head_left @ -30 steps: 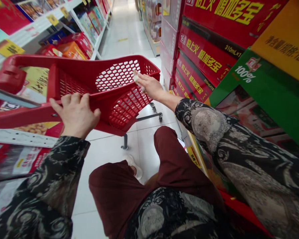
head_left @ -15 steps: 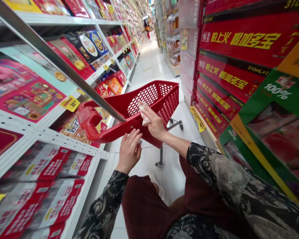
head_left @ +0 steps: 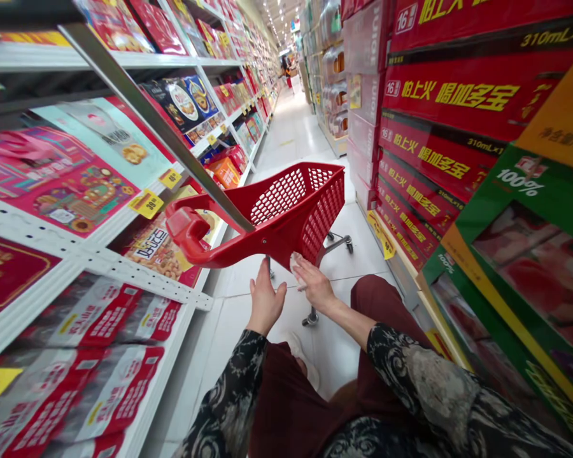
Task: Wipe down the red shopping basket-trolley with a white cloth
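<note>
In front of me stands a red plastic shopping basket cart (head_left: 286, 232) with a lattice body, small wheels and a long metal pole slanting up to the left. My right hand (head_left: 315, 286) pinches a crumpled whitish cloth (head_left: 296, 262) against the lower side of the basket. Beneath the rim, to the left, my left hand (head_left: 266, 298) is held with fingers spread and nothing in it. I cannot tell whether its fingertips touch the basket's underside.
Shelves (head_left: 100, 273) of boxed and bagged snacks line the left side. Stacked red drink cartons (head_left: 449, 108) and a green box (head_left: 525, 242) crowd the right. A tiled aisle (head_left: 289, 121) runs ahead, with a person (head_left: 288, 70) far off.
My right hand has moved the cloth from the basket's upper rim down to its lower side. The left hand has shifted slightly right and down, with fingers more upright. My view has tilted up a little.
</note>
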Available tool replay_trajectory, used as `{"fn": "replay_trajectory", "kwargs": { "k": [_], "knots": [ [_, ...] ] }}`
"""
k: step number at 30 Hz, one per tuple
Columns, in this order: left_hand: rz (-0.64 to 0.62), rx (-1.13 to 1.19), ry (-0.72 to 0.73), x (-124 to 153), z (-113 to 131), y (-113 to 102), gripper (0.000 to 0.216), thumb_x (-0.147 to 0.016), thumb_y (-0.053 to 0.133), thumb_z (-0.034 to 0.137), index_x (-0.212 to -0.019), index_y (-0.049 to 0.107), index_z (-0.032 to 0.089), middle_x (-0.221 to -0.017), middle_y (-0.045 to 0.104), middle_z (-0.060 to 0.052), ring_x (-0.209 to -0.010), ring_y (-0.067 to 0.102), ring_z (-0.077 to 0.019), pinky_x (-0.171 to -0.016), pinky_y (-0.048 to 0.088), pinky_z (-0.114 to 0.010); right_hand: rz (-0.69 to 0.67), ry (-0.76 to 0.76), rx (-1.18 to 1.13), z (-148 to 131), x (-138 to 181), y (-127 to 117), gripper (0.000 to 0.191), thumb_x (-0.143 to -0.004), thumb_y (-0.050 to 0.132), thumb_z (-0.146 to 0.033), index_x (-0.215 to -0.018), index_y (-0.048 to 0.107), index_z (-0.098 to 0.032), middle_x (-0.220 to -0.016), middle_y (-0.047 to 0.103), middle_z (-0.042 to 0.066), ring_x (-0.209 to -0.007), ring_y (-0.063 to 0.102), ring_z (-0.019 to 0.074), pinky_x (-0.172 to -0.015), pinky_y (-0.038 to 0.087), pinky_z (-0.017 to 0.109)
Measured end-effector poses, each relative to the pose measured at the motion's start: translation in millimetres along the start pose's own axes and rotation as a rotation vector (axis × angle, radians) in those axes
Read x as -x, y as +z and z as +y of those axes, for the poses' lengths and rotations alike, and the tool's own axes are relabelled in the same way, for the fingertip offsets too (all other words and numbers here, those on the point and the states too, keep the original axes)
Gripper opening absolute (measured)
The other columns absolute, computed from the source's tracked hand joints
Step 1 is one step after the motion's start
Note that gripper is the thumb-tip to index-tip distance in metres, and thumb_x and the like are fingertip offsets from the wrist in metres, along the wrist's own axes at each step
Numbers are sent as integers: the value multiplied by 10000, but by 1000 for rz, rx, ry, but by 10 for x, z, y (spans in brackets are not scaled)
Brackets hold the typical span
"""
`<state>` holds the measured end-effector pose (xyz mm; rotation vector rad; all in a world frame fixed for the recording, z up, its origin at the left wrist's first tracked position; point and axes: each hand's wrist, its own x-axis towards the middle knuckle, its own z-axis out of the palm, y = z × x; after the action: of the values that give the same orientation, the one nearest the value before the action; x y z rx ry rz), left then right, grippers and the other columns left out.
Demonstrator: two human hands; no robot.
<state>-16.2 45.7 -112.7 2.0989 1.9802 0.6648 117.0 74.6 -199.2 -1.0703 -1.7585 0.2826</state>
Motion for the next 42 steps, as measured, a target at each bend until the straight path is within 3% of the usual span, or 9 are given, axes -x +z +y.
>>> {"fn": "replay_trajectory", "kwargs": {
  "k": [4,7,13,16,21,24,31,37,42],
  "knots": [
    [-27,-58,-58,1,-39,52,712,-760,455,211,-1404,159,145,-1456,275,-180,-1346,260,-283,-1051,182,-609,112,-122,9,-220,-402,-174,413,-835,530,-192,-1248,527,-170,-1338,475,103,-1306,343,199,-1093,309,408],
    [-44,-137,-50,-61,-50,25,746,-741,466,193,-1408,138,128,-1464,253,-184,-1356,229,-291,-1042,178,-624,104,-235,30,-369,-691,-199,407,-849,530,-231,-1250,524,-167,-1357,453,90,-1334,285,190,-1110,273,403],
    [-67,-393,100,-44,-29,-8,691,-745,455,180,-1390,219,97,-1468,238,-184,-1369,188,-291,-1050,150,-629,-73,-201,88,-56,-409,-1,374,-833,541,-152,-1205,566,-188,-1300,516,99,-1295,361,217,-1071,331,423],
    [-60,-467,182,33,-8,28,650,-749,451,172,-1371,277,104,-1469,244,-172,-1374,172,-288,-1057,126,-627,-83,-173,95,5,-310,-28,346,-847,510,-139,-1185,582,-163,-1276,536,113,-1274,395,226,-1049,357,429],
    [11,-455,224,40,61,77,634,-747,467,183,-1351,303,89,-1452,273,-194,-1367,191,-298,-1050,159,-623,32,-196,56,-258,-686,-164,346,-897,429,-204,-1220,555,-210,-1341,478,61,-1326,305,174,-1098,290,405],
    [29,-440,226,11,77,71,606,-748,471,188,-1330,334,87,-1438,299,-205,-1361,209,-308,-1041,184,-622,15,-238,48,-271,-789,-138,338,-893,443,-214,-1208,566,-197,-1338,482,64,-1328,301,174,-1102,285,393],
    [50,-435,275,21,94,55,628,-768,450,178,-1366,276,99,-1462,255,-184,-1369,192,-287,-1058,165,-605,-166,-174,68,179,-318,-53,424,-763,645,-186,-1182,580,-170,-1278,534,129,-1258,417,232,-1032,378,416],
    [73,-401,310,-72,244,72,647,-762,455,173,-1378,265,117,-1461,258,-180,-1366,203,-288,-1061,163,-604,78,-144,82,53,-883,-247,381,-863,471,-183,-1239,538,-173,-1360,451,88,-1320,318,180,-1105,279,398],
    [81,-399,328,-108,303,98,654,-756,458,168,-1379,264,116,-1460,258,-184,-1367,200,-289,-1058,167,-604,26,-112,103,253,-1069,-184,384,-858,452,-117,-1227,548,-164,-1341,475,94,-1306,345,179,-1098,293,396]
  ]
}}
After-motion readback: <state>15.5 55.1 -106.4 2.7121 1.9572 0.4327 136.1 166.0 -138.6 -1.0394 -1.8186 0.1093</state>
